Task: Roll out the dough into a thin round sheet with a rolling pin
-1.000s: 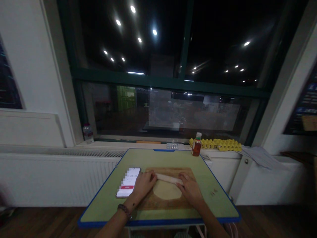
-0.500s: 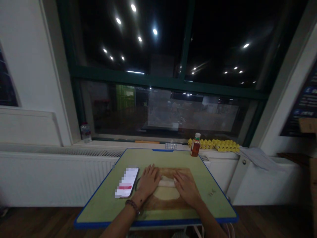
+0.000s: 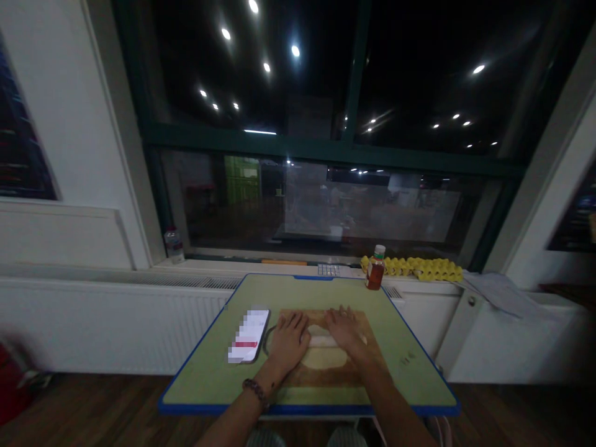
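Observation:
A pale rolling pin [image 3: 322,341] lies across a flattened round of dough [image 3: 323,358] on a brown wooden board [image 3: 321,379]. My left hand [image 3: 289,341] rests flat over the pin's left end, fingers stretched forward. Over the right end lies my right hand [image 3: 345,329], its fingers extended and spread. Both palms cover the pin's ends, so only its middle and a bit of the right tip show. A phone [image 3: 249,335] with a lit screen lies left of the board.
The board lies on a small green table [image 3: 209,372] with a blue edge. A bottle of reddish-brown liquid [image 3: 375,270] stands at its far right. On the sill are yellow egg trays [image 3: 423,269] and a clear bottle [image 3: 174,245]. Radiators [image 3: 116,335] stand behind.
The view has shifted slightly. My right hand lies further forward across the pin, its fingers more spread. My left hand remains on the left end.

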Motion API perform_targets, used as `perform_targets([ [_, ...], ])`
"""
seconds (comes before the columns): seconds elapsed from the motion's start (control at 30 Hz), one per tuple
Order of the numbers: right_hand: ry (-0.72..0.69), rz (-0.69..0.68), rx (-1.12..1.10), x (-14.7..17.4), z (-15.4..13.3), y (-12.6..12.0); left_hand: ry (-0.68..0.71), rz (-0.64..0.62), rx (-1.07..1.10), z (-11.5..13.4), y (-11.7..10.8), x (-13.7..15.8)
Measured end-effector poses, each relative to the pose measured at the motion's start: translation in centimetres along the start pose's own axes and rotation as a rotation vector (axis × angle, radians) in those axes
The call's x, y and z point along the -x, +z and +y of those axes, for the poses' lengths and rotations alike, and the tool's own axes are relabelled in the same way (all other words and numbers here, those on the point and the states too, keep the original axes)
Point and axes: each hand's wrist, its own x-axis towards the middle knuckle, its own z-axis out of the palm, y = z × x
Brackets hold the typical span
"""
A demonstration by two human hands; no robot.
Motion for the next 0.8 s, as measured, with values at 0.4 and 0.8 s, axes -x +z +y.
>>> perform_targets([
  [0.4, 0.058, 0.102, -0.021, 6.6, -1.4, 0.4, 0.112, 0.193, 0.051, 0.3, 1.8, 6.7],
  [0.8, 0.080, 0.124, -0.048, 2.6, -0.9, 0.1, -0.091, 0.068, -0.025, 1.2, 1.2, -0.9],
])
